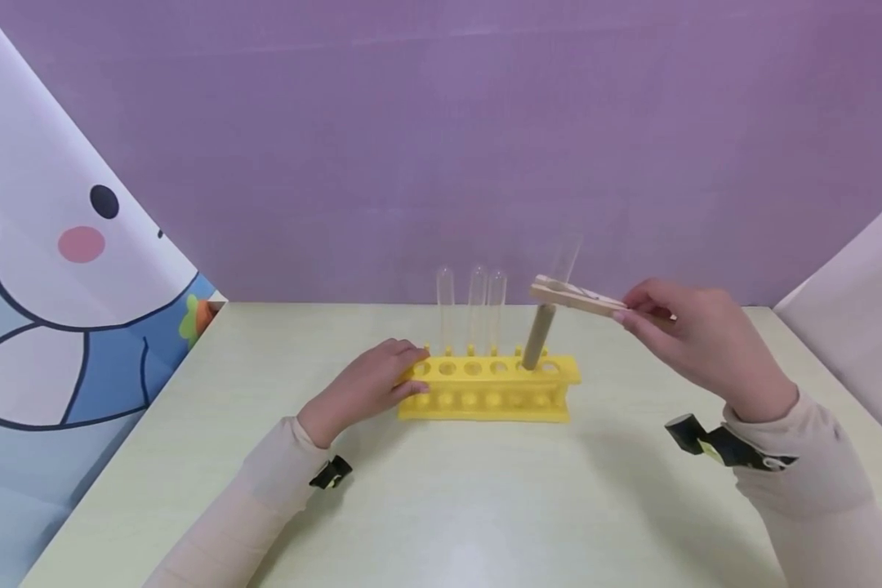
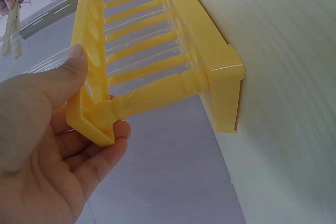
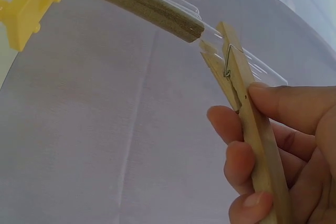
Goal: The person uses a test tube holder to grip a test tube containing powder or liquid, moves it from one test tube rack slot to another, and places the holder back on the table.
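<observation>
The table [image 1: 470, 490] in front of the rack [image 1: 488, 380] leaves a hand room to pass, between the left sleeve [image 1: 265, 490] and the right sleeve [image 1: 808, 474]. Along the rack's back, three upright tubes [image 1: 478, 306] block the way, the wall [image 1: 441, 147] behind them. The left hand [image 1: 371, 377] fills the rack's left end; over its right end, a tilted tube [image 1: 539, 336] (brown inside) and the clamp [image 1: 576, 298] bar passage, the right hand [image 1: 706, 335] beyond.
</observation>
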The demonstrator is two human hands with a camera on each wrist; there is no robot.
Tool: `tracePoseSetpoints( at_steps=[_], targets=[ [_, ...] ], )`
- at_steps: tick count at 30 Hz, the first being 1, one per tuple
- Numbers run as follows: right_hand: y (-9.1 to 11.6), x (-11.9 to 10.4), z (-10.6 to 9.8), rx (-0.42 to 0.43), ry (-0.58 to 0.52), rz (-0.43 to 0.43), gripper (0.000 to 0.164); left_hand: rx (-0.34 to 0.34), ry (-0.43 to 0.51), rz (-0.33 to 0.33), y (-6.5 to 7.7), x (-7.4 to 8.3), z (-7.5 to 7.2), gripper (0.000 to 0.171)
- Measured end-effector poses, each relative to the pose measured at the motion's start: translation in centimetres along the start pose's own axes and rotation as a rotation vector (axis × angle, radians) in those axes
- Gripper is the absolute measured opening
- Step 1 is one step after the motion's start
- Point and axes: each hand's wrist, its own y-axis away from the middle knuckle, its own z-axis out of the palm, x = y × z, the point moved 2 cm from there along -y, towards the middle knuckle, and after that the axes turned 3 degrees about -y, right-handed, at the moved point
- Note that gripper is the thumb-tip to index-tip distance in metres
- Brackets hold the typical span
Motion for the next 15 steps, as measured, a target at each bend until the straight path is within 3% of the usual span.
tracePoseSetpoints(
  at_steps=[15],
  targets=[
    [0.4,-0.1,-1.2,0.006,-0.004,0.027,0.011,-0.005,0.002,0.000,-0.1,0.2,-0.1,0.049]
  ],
)
